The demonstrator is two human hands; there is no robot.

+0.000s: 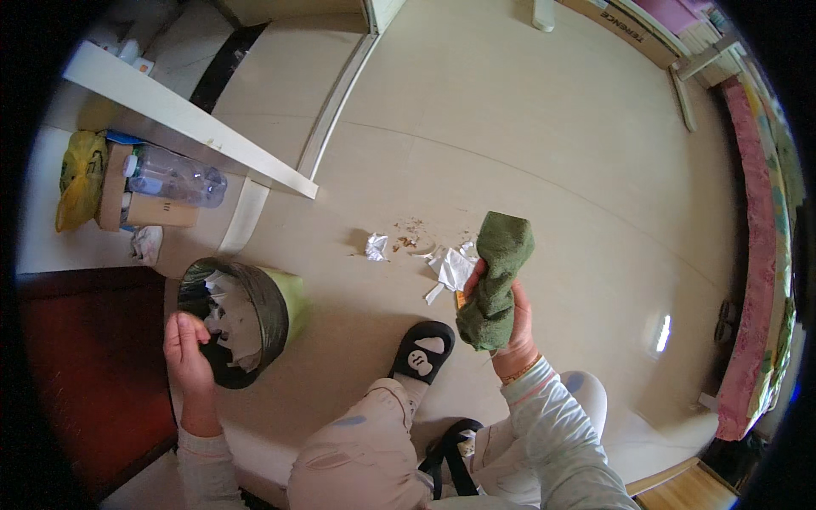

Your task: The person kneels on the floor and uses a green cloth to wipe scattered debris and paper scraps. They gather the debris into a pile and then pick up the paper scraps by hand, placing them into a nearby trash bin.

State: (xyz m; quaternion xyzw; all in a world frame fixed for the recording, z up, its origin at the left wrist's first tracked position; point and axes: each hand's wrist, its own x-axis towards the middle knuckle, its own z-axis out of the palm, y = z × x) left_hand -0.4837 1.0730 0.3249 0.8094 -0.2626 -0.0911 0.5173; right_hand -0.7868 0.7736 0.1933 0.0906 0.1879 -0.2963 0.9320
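My right hand (521, 319) grips a folded dark green cloth (497, 274) above the floor, its fingers partly hidden behind it. Beyond the cloth, crumpled white paper (452, 268) lies on the tiles, with a small orange item (460, 298) partly covered by the cloth. Farther left are brown crumbs (406, 242) and a smaller wad of white paper (376, 247). My left hand (188, 350), fingers curled, is at the left rim of a light green trash bin (293, 296). Whether it pinches the rim is unclear. The bin's black liner (271, 306) holds used white paper (239, 325).
A low white shelf (191, 118) at left holds a clear plastic bottle (178, 175) and a yellow plastic bag (81, 178). Dark red furniture (95, 376) borders the bin. My slippered foot (424, 350) is between the hands. A bed edge with pink fabric (752, 268) runs along the right.
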